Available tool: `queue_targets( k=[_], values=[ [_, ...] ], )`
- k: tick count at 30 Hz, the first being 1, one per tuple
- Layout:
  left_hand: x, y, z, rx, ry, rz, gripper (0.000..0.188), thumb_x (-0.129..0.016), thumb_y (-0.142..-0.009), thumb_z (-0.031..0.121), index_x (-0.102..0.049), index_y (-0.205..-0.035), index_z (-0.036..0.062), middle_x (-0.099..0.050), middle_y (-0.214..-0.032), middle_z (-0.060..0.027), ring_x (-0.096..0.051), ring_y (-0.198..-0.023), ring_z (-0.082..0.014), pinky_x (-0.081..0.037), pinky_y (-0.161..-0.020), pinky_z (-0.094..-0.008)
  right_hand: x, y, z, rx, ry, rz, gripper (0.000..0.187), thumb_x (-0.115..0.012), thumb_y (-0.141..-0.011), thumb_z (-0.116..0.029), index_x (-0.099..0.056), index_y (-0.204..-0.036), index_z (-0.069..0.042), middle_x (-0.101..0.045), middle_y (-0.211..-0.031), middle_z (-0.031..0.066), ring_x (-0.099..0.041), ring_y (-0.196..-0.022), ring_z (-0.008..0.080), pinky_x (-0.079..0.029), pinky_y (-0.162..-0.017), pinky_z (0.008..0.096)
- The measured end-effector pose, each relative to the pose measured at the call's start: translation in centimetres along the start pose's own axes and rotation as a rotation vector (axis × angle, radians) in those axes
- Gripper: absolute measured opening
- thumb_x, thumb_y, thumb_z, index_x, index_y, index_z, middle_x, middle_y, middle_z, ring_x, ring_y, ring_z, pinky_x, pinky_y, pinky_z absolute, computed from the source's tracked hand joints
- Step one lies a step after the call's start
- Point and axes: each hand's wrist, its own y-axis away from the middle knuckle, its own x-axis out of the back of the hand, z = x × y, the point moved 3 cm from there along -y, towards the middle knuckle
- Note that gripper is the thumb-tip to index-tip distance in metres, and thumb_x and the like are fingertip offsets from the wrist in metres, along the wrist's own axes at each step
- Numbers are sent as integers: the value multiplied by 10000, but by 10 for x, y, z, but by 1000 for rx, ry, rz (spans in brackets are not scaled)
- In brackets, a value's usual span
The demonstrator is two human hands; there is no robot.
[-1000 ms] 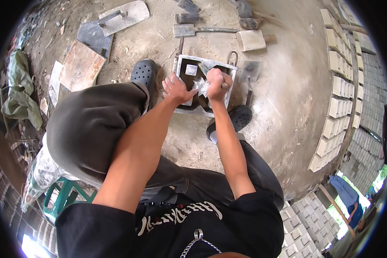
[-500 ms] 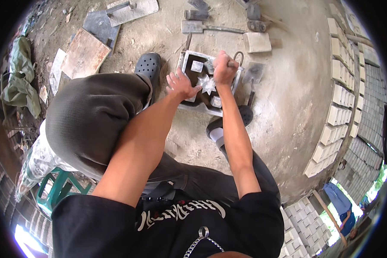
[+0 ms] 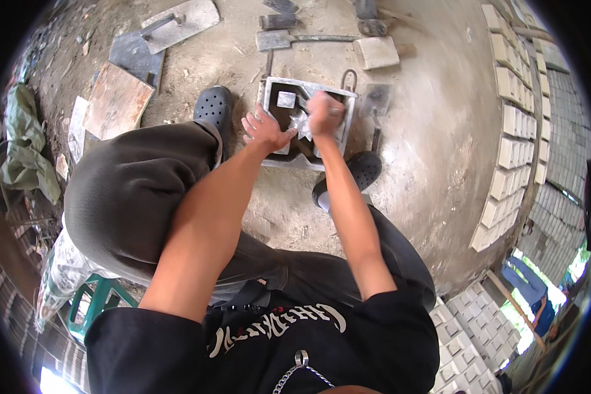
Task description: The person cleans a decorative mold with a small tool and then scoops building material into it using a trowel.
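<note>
On the ground in front of me lies a square grey metal mould (image 3: 315,87). Its dark inside holds pale square blocks (image 3: 286,100) near the corners and a silvery star-shaped piece (image 3: 300,125) at the centre. My left hand (image 3: 267,130) rests at the mould's left side, fingers spread, thumb toward the star. Over the right part of the mould, my right hand (image 3: 325,113) is closed and blurred by motion. It grips a small short-handled tool, mostly hidden now; the earlier frame shows its handle end and a flat grey part. The hand covers blocks on that side.
Beyond the mould lie a long-handled flat tool (image 3: 276,41) and a pale mallet (image 3: 376,52). A small trowel (image 3: 376,100) is right of it. Boards (image 3: 121,98) and a float (image 3: 180,26) lie left. Pale blocks (image 3: 515,121) line the right; a person (image 3: 535,295) is at lower right.
My right hand has moved toward me across the mould, covering more of the star and the near right block. My left hand keeps its place. The whole view has shifted slightly.
</note>
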Motion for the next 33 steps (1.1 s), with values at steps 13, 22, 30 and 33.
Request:
queue_targets(
  k=[13, 22, 30, 33],
  values=[
    [-3, -7, -4, -67, -37, -7, 1274, -757, -652, 587, 66, -1457, 41, -39, -1482, -333, -10, -1393, -469, -109, -1129, -534, 2, -7, 3, -389, -80, -9, 374, -482, -890, -175, -403, -569, -1, -383, -501, -20, -352, -500, 63, -273, -454, 296],
    [0, -5, -1, -49, -8, -16, 1240, -761, -666, 551, 69, -1463, 89, -27, -1499, -285, 18, -1404, -440, -146, -1097, -602, -3, 9, -7, -167, 191, -70, 364, -513, -895, -144, -439, -577, 18, -335, -479, 144, -366, -397, 193, -297, -429, 364],
    [0, 0, -1, -30, -11, -31, 1256, -773, -655, 550, 75, -1467, 105, -23, -1512, -264, 8, -1411, -425, -148, -1107, -582, 4, 16, -2, -93, 233, -86, 344, -518, -883, -125, -444, -575, 9, -392, -495, 136, -411, -405, 200, -296, -426, 349],
    [0, 1, -1, -13, -12, -34, 1270, -778, -641, 568, 66, -1469, 106, -26, -1515, -256, 4, -1416, -410, -161, -1109, -574, 15, 16, 3, -88, 0, 79, 364, -441, -911, -107, -434, -558, -20, -450, -536, 7, -390, -483, 75, -300, -451, 268]
  ],
)
